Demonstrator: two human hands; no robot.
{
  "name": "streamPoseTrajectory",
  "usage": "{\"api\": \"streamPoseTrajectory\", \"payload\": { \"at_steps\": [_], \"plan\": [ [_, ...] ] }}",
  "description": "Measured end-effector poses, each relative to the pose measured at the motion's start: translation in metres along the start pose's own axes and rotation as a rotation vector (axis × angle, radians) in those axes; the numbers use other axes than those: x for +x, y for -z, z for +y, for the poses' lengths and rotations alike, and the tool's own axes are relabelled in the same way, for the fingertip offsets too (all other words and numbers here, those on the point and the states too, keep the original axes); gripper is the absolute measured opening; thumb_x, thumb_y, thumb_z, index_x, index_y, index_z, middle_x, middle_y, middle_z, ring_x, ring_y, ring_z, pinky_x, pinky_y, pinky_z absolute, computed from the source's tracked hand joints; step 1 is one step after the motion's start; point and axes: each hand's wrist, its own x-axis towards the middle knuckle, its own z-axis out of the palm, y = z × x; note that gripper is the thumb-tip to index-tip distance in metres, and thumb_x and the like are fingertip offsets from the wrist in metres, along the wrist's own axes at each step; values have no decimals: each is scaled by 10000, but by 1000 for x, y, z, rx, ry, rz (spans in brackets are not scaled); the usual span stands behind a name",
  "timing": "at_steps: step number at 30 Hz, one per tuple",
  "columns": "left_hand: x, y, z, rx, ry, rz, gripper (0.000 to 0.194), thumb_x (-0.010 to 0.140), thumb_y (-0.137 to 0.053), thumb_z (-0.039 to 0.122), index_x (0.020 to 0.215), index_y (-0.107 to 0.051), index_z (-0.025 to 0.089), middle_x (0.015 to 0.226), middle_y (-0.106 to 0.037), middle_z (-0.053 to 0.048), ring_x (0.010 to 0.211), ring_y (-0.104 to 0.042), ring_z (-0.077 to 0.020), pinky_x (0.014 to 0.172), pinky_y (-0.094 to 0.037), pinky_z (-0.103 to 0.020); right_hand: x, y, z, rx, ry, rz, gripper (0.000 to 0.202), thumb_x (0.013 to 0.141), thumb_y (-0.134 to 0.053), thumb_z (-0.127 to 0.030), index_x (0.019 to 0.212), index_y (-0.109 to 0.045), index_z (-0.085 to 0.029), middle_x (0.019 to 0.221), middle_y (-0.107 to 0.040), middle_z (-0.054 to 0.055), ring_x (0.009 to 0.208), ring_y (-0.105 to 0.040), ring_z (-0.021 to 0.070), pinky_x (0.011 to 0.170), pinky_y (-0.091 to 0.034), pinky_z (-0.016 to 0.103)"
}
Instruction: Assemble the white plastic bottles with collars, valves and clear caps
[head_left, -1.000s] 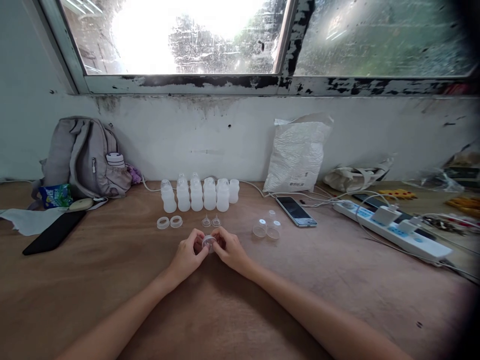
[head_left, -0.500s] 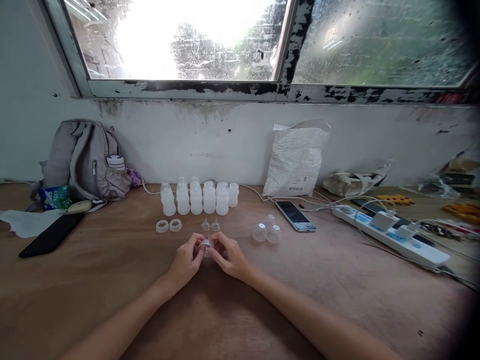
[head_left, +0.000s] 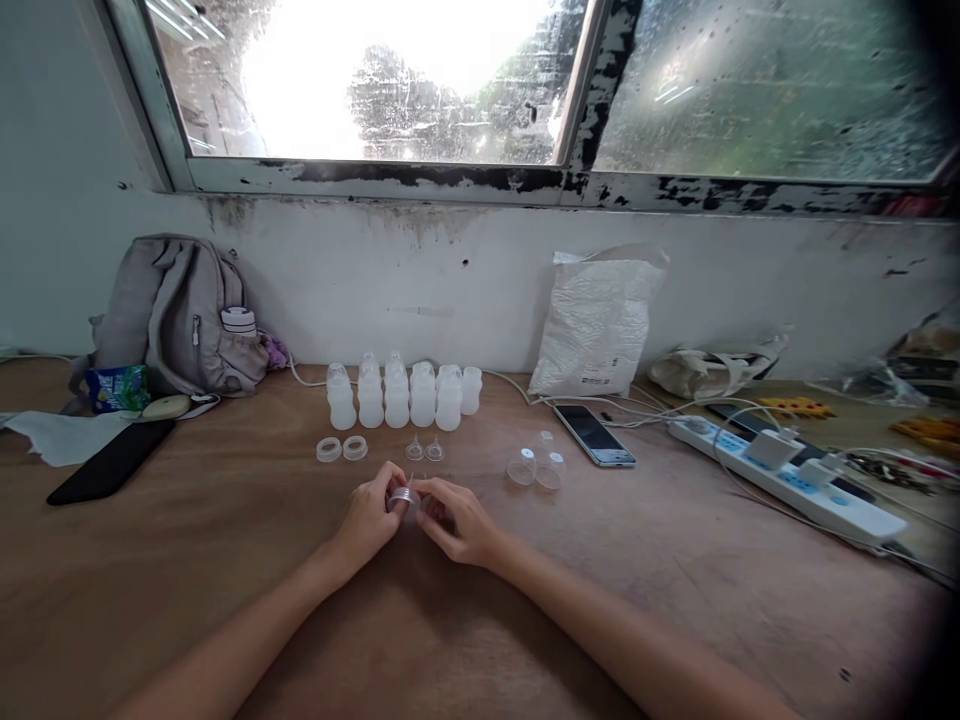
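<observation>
My left hand (head_left: 372, 510) is closed around a clear baby-bottle collar ring (head_left: 403, 496), which is tilted above the table. On the ring's other side, the curled fingers of my right hand (head_left: 459, 522) touch its edge. A thin clear tip, apparently of a teat, shows just above the ring; the rest is hidden by my fingers. Beyond my hands lie two clear teats (head_left: 424, 450), and further left two loose collar rings (head_left: 342, 449). A row of several frosted baby bottles (head_left: 397, 400) stands behind them. Clear domed caps (head_left: 535, 470) are grouped to the right.
A phone (head_left: 595, 436) and a white power strip (head_left: 787, 485) with cables lie on the right. Against the wall lean a white plastic packet (head_left: 596, 325) and, at left, a grey backpack (head_left: 169, 320). A black flat case (head_left: 109, 465) lies before the backpack.
The ring has tilted and shifted slightly left in my fingers. My right thumb and fingers have moved a little apart at its right edge. The view has shifted slightly.
</observation>
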Motion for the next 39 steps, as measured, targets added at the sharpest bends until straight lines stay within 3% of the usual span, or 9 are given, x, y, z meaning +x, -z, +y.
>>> {"api": "streamPoseTrajectory", "payload": {
  "at_steps": [6,10,13,17,20,23,27,32,39],
  "plan": [
    [1,-1,-8,20,-51,22,248,724,-449,168,964,-432,228,777,-596,8,644,-551,-144,622,-417,-264,-1,-5,0,-151,-93,46,262,808,-425,-210,1067,-456,-215,864,-547,42,623,-510,116,605,-412,231],
    [2,0,-9,-86,-185,23,427,711,-456,131,1120,-368,215,1057,-562,-62,870,-568,-166,774,-443,-301,0,-8,5,-180,-136,97,234,794,-411,-135,1009,-460,-215,991,-514,58,710,-532,125,639,-421,232],
    [1,2,-7,-77,-256,-41,522,715,-451,108,1211,-320,204,1173,-500,-84,1040,-496,-181,890,-395,-327,1,-11,12,-218,-158,100,224,765,-384,-62,901,-489,-205,930,-510,54,739,-523,141,643,-420,240],
    [2,2,-9,85,-260,-85,376,815,-388,211,1191,-392,207,1128,-535,-83,1041,-482,-204,898,-372,-381,-1,-14,19,-210,-115,73,233,710,-392,-8,761,-519,-196,872,-517,46,782,-510,152,706,-415,267],
    [4,1,-12,148,-238,-70,283,845,-365,296,1088,-479,207,1062,-569,-69,983,-505,-209,851,-390,-383,7,-6,22,-187,-93,142,207,732,-400,-37,766,-530,-194,828,-535,44,779,-513,155,711,-411,274],
    [6,1,-14,148,-233,-47,245,827,-410,338,998,-517,199,988,-590,-57,918,-522,-204,811,-401,-364,36,19,24,-232,-91,284,182,769,-386,-84,761,-532,-191,756,-548,38,737,-517,156,677,-406,268],
    [8,4,-15,110,-205,-22,190,793,-466,336,908,-528,197,905,-590,-39,850,-527,-192,764,-411,-338,109,68,31,-366,-167,369,147,773,-404,-138,817,-542,-165,815,-585,51,742,-531,145,690,-404,254],
    [12,9,-20,76,-233,46,130,775,-500,279,872,-531,198,861,-587,-31,822,-521,-186,746,-414,-325,200,103,51,-566,-572,31,228,791,-425,-292,921,-570,-172,974,-598,87,906,-535,187,733,-401,279],
    [20,19,-34,152,-393,191,182,789,-469,182,959,-528,208,988,-589,-49,916,-508,-205,811,-396,-359,252,87,81,-637,-756,-213,364,547,-691,-394,798,-609,-144,779,-639,88,813,-585,242,716,-423,361]
  ]
}}
